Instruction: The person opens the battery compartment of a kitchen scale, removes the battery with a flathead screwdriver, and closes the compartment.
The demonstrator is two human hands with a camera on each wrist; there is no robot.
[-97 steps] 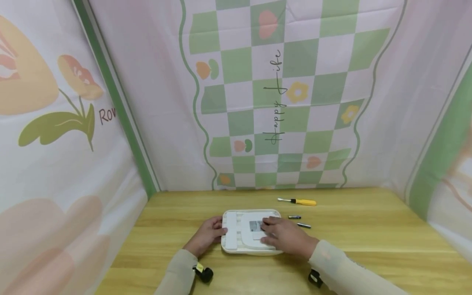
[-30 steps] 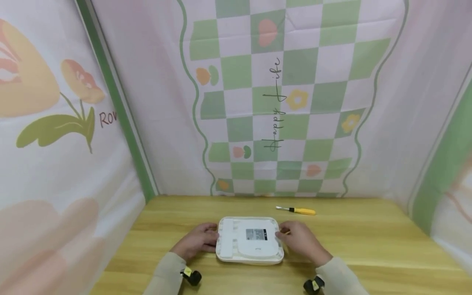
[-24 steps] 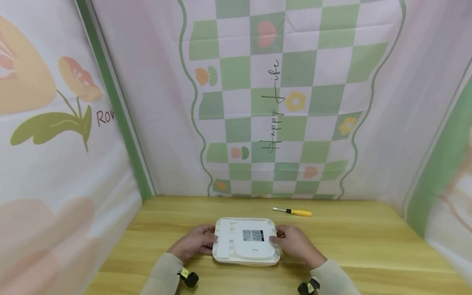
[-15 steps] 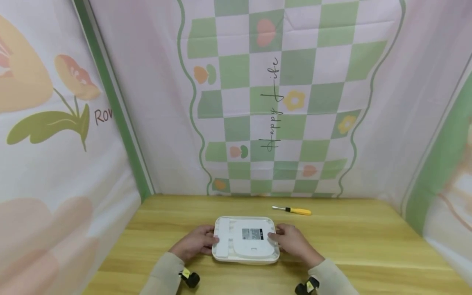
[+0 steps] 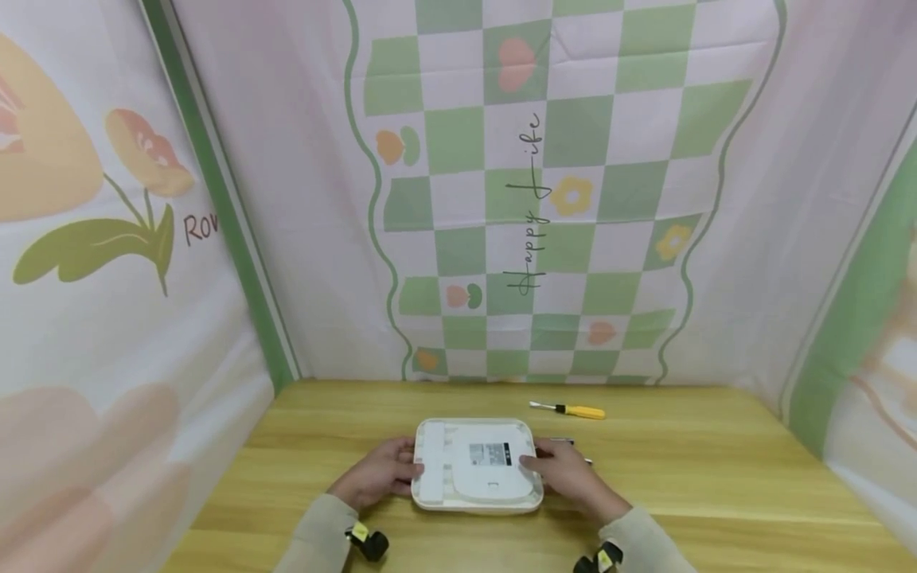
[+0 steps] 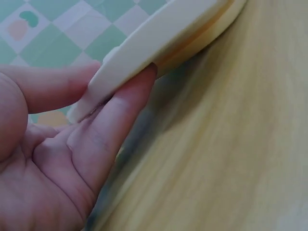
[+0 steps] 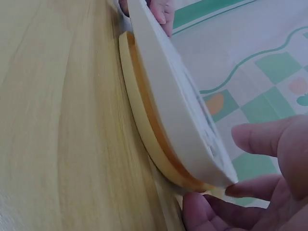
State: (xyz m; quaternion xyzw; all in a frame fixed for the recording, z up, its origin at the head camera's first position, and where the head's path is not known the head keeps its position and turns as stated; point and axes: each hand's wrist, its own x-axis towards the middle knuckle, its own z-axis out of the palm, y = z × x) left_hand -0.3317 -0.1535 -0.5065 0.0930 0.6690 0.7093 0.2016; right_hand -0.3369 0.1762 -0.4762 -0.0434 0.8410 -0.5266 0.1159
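Note:
A flat white device [image 5: 435, 477] with rounded corners lies with its labelled face up; a printed label [image 5: 489, 454] and a small latch mark show on its raised panel. Below it, a cream part with an orange band [image 7: 159, 127] shows in the right wrist view. My left hand [image 5: 383, 469] pinches the left edge, thumb above and forefinger [image 6: 127, 94] underneath. On the right edge my right hand [image 5: 569, 473] has its thumb over the panel, with fingertips at the corner and below it. Two small batteries [image 5: 565, 440] lie partly hidden behind my right hand.
A yellow-handled screwdriver [image 5: 579, 411] lies behind the device on the wooden table [image 5: 716, 477]. Patterned fabric [image 5: 458, 199] rises at the table's back edge and along both sides.
About three seconds ago my right hand was over the label; it has since moved right to the device's edge. Most recently it lowered slightly, and the batteries show again. My left hand stays put.

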